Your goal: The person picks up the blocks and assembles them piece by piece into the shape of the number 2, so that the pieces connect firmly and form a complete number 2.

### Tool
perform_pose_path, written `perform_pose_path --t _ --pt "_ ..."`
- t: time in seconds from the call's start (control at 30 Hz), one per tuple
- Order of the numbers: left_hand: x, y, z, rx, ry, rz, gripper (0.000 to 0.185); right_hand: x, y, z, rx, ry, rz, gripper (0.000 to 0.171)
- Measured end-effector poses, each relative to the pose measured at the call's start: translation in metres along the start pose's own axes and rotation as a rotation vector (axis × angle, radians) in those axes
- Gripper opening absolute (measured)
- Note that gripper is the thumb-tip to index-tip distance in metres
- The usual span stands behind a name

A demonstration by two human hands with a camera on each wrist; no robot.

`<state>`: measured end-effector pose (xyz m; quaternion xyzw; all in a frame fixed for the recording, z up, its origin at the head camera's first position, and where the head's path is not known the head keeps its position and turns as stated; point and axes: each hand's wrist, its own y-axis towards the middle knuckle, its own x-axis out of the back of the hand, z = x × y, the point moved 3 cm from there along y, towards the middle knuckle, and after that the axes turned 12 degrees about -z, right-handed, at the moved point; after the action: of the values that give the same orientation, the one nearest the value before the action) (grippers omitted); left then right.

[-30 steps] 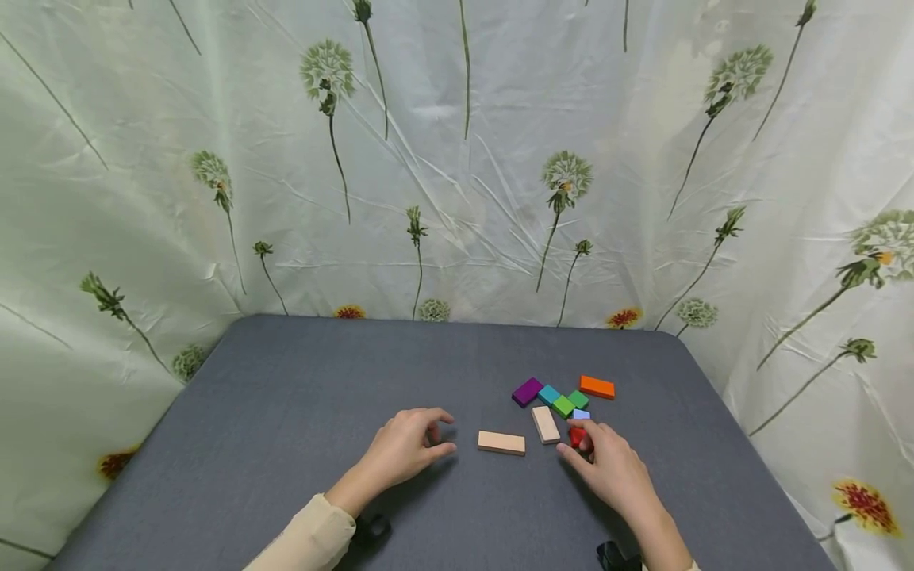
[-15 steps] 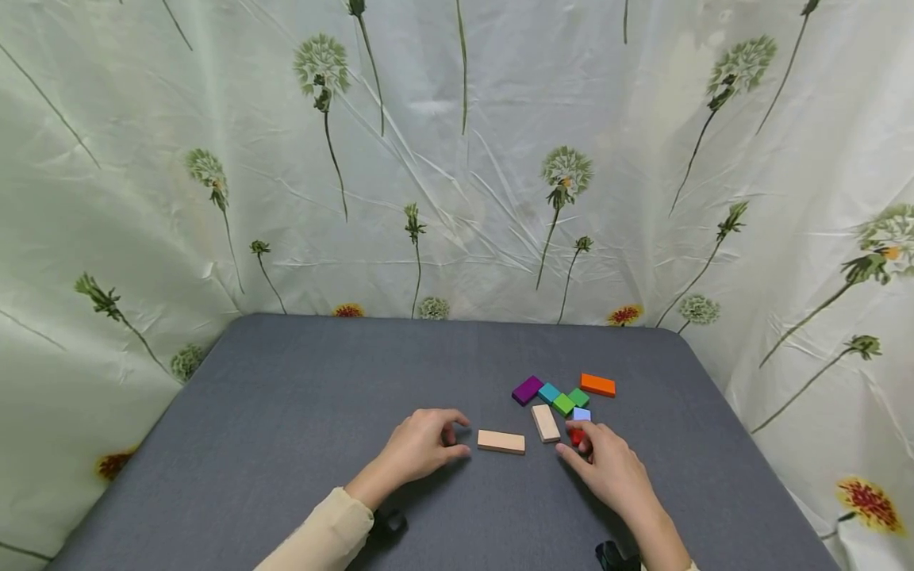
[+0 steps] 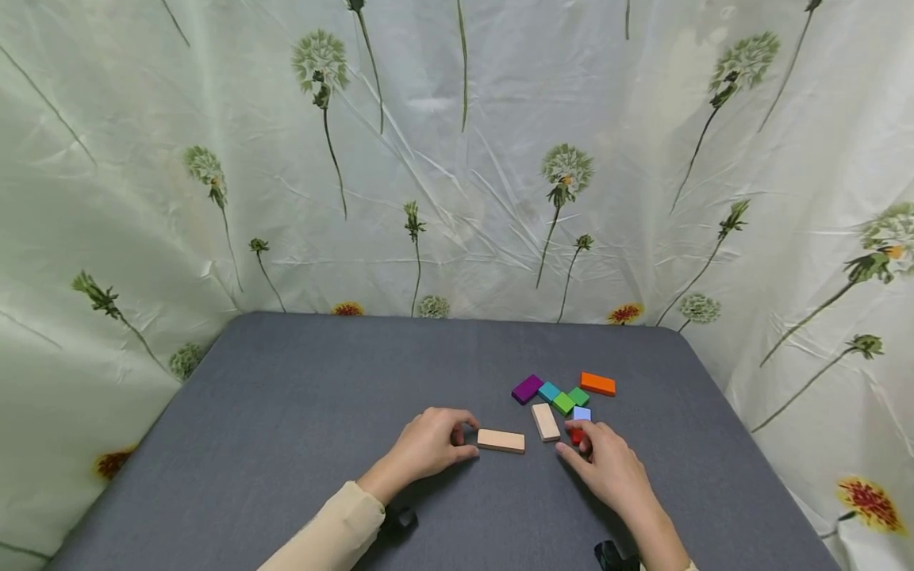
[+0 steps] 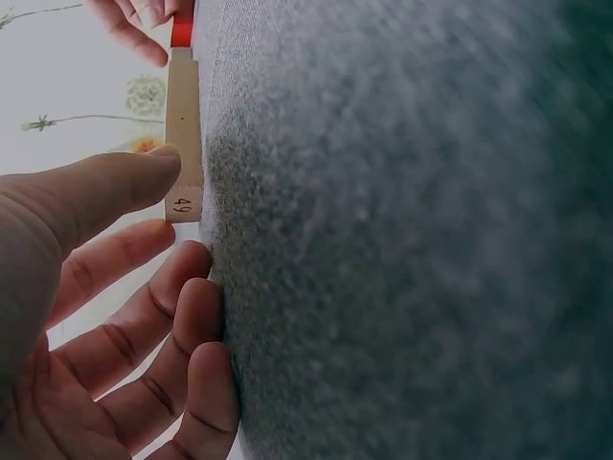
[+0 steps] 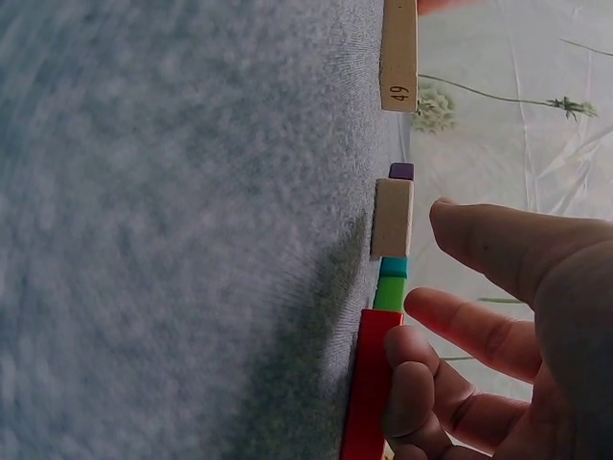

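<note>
My left hand [image 3: 424,446] is at the left end of a plain wooden block [image 3: 501,441], its thumb and forefinger spread on either side of that end. In the left wrist view the thumb overlaps the block [image 4: 184,110], marked 49; whether it touches is unclear. Beside a red block [image 3: 575,437], partly hidden by its fingers, is my right hand [image 3: 612,468]. Its lower fingers lie loosely bent against or in front of the red block [image 5: 368,379] in the right wrist view. A second plain block [image 3: 546,423] lies between the hands.
Behind the right hand lie purple [image 3: 528,389], blue [image 3: 549,392], light green [image 3: 563,404], darker green [image 3: 579,397], pale blue [image 3: 581,414] and orange [image 3: 597,384] blocks. They rest on a grey cloth-covered table [image 3: 321,381]; a flowered curtain [image 3: 471,174] hangs behind it.
My left hand has moved right, from a short distance away up to the plain block's left end. The right hand and the blocks stay about where they were.
</note>
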<state>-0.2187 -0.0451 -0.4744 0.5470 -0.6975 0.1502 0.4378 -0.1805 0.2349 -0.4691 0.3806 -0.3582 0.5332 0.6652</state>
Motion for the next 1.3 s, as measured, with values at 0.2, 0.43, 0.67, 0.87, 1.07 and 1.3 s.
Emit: perform_pose_path --t 0.2,0.43,0.67,0.87,1.07,1.3 --pt "-0.001 0.001 0.000 0.008 0.012 0.002 0.029 -0.001 0.002 0.003 0.009 -0.010 0.000 0.044" --pt "-0.001 0.002 0.000 0.007 0.022 0.003 0.029 -0.002 0.003 0.007 0.036 -0.002 -0.014 0.041" --pt "-0.002 0.002 0.001 0.012 0.016 0.000 0.028 -0.004 0.009 0.012 0.006 -0.024 -0.024 0.040" --pt "-0.003 0.003 0.000 0.013 0.020 -0.001 0.026 -0.007 0.014 0.015 -0.007 -0.063 -0.041 0.042" --pt "-0.004 0.004 0.001 0.010 0.031 -0.002 0.026 -0.007 0.016 0.017 -0.007 -0.059 -0.056 0.040" --pt "-0.005 0.005 0.001 0.022 0.023 0.002 0.025 -0.007 0.015 0.018 -0.022 -0.064 -0.048 0.041"
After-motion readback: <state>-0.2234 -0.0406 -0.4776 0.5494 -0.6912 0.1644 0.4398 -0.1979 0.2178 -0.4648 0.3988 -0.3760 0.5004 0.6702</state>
